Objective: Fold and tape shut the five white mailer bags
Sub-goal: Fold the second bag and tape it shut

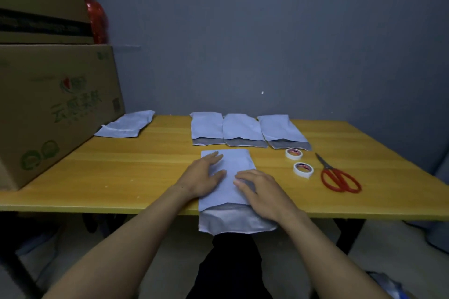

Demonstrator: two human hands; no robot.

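Note:
A white mailer bag [233, 165] lies flat at the table's front middle, its grey open flap [233, 221] hanging over the front edge. My left hand [204, 175] presses flat on its left side, fingers straight. Flat on the bag's right lower part rests my right hand [262, 189]. Three more mailer bags [206, 126] [243, 128] [281, 128] lie side by side at the back, grey flaps toward me. Another bag [126, 124], folded, lies at the back left. Two tape rolls [294, 153] [303, 169] sit to the right of the near bag.
Red-handled scissors [337, 177] lie right of the tape rolls. Large cardboard boxes [56, 109] are stacked on the table's left end. The yellow wooden table [145, 172] stands against a grey wall. My dark-clothed legs are under the front edge.

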